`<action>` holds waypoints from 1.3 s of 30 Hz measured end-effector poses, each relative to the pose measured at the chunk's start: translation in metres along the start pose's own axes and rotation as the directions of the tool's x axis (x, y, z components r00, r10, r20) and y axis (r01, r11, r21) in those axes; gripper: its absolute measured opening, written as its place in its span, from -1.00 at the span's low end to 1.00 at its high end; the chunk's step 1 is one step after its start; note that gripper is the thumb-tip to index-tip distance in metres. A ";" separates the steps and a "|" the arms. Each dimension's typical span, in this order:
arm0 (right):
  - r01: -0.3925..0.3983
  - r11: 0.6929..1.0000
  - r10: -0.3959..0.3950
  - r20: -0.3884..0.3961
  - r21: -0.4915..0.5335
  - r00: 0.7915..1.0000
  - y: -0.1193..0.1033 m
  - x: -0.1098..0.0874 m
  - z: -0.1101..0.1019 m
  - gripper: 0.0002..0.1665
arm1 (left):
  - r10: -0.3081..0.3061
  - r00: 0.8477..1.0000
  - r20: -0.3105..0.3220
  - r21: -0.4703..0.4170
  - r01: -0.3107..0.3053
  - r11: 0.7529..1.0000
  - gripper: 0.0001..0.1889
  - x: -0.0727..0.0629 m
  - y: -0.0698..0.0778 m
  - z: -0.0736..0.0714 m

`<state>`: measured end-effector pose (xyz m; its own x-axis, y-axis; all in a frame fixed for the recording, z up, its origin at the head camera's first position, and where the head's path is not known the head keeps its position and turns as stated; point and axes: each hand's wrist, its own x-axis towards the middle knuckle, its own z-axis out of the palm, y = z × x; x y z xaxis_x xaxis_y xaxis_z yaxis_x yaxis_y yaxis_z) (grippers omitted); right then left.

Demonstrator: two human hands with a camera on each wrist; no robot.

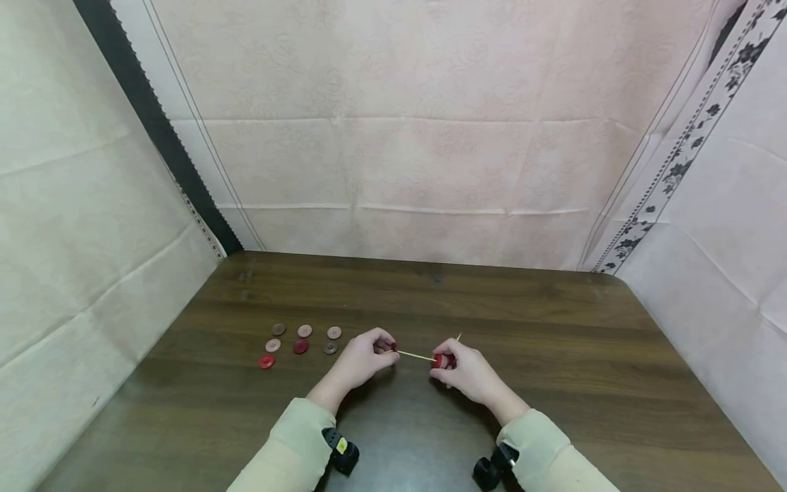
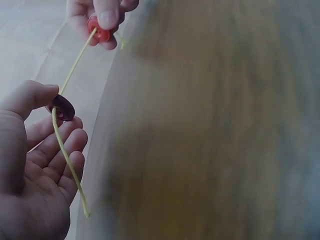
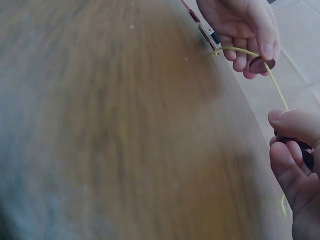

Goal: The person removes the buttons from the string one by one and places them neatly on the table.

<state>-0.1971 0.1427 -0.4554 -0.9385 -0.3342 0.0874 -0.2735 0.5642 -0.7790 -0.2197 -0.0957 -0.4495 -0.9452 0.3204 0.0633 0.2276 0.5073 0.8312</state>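
Between thumb and fingers my left hand (image 1: 361, 360) pinches a dark red button (image 2: 64, 107). A thin yellow cord (image 1: 415, 356) passes through this button, and its free end hangs across the left palm in the left wrist view. My right hand (image 1: 472, 374) grips a small stack of buttons with a red button (image 2: 101, 33) facing the left hand. The cord runs taut between the two hands and enters the red button. Its other end (image 1: 459, 336) sticks out beyond the right hand. Fingers hide part of the stack, so I cannot tell how many buttons it holds.
Left of my hands, several loose buttons lie in rough rows on the brown wooden table (image 1: 553, 328): pink (image 1: 304, 331), grey (image 1: 330, 348), dark red (image 1: 300, 346) and bright red (image 1: 266, 361) ones among them. Pale cloth (image 1: 399, 164) hangs behind the table and along both sides.
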 end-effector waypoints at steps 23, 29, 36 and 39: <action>0.004 0.999 -0.004 0.008 -0.039 1.000 0.004 0.000 -0.005 -0.63 | -0.040 0.996 -0.080 -0.012 0.039 0.999 -0.82 -0.009 -0.016 -0.025; 0.005 0.999 -0.005 0.004 -0.046 1.000 0.005 0.000 -0.005 -0.62 | -0.052 0.994 -0.100 0.000 0.052 0.999 -0.81 -0.011 -0.021 -0.028; -0.003 0.999 0.002 -0.003 -0.038 1.000 0.006 0.000 -0.006 -0.62 | -0.078 0.989 -0.124 0.041 0.083 0.996 -0.82 -0.014 -0.025 -0.036; -0.005 0.999 0.005 -0.003 -0.038 1.000 0.008 0.000 -0.006 -0.60 | -0.078 0.988 -0.130 0.055 0.086 0.995 -0.82 -0.015 -0.024 -0.039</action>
<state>-0.2003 0.1519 -0.4573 -0.9405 -0.3290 0.0852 -0.2764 0.5943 -0.7553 -0.2205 -0.1442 -0.4490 -0.9824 0.1734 0.0693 0.1582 0.5761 0.8019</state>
